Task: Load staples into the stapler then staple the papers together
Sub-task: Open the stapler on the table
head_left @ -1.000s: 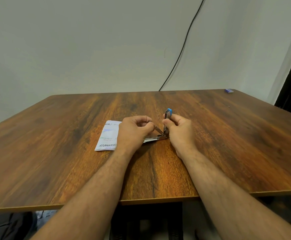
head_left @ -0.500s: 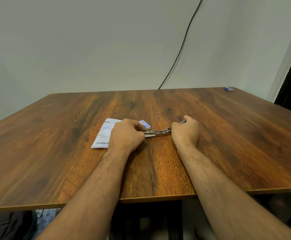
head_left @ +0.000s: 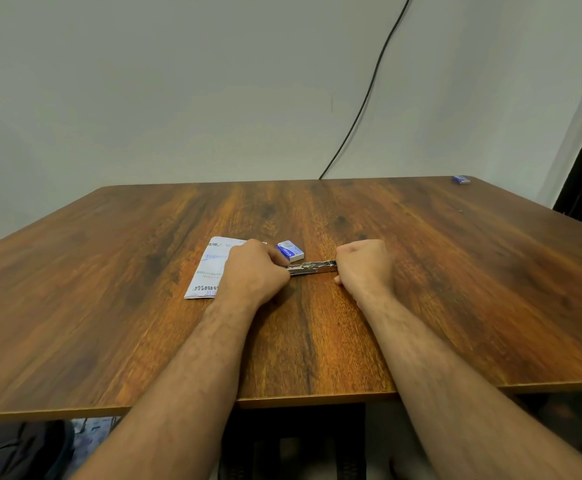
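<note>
The stapler lies folded out flat on the table, just below the middle of the frame, its long axis running left to right between the two hands. The left hand is curled over its left end and grips it; the right hand is fisted round the right end, whose part is hidden under the fingers. Only the bare metal channel shows between them.

The staple box sits just above the stapler, nearest the left hand. Whether it is open cannot be told. The papers lie further left, partly under that hand. My judgement: loading comes next, and the left hand has the shorter reach, while the right steadies the channel.
</note>
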The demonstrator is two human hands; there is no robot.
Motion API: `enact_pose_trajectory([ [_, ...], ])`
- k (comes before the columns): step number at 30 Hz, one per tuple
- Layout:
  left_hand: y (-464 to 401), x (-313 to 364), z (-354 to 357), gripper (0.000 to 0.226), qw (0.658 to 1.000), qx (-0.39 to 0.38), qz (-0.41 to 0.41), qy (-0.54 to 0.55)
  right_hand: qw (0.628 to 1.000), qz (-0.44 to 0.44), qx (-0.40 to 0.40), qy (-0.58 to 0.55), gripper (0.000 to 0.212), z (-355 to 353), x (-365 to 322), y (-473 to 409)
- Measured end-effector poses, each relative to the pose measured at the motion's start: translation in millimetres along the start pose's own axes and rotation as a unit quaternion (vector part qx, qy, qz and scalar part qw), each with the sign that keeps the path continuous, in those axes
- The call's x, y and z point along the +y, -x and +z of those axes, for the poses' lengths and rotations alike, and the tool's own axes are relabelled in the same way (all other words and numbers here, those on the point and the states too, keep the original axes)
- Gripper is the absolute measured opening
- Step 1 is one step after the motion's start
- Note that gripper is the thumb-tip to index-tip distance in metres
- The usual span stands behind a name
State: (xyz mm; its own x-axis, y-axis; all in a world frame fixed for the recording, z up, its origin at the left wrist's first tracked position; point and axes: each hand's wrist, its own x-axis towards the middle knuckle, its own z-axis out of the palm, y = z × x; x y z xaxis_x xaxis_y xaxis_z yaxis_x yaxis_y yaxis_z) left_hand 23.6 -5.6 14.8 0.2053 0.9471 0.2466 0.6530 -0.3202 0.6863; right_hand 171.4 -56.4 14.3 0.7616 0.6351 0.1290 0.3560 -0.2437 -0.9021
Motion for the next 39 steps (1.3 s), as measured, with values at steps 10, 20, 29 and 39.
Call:
enact_pose_trajectory([
  [10,6,4,-1,0.022,0.997,0.038,0.060,0.038,0.983,-0.153,-0.097,0.041,0.029,2,1,8],
  [20,8,8,-3,0.019,0.996,0.019,0.069,0.053,0.984,-0.147,-0.084,0.056,0.029,3,-3,10],
  [29,11,10,-1,0.019,0.996,0.018,0.076,0.049,0.976,-0.184,-0.062,0.102,0.013,7,-4,14],
  [39,6,9,5,0.018,0.995,0.038,0.081,0.040,0.984,-0.172,0.005,0.043,0.029,2,-2,9],
])
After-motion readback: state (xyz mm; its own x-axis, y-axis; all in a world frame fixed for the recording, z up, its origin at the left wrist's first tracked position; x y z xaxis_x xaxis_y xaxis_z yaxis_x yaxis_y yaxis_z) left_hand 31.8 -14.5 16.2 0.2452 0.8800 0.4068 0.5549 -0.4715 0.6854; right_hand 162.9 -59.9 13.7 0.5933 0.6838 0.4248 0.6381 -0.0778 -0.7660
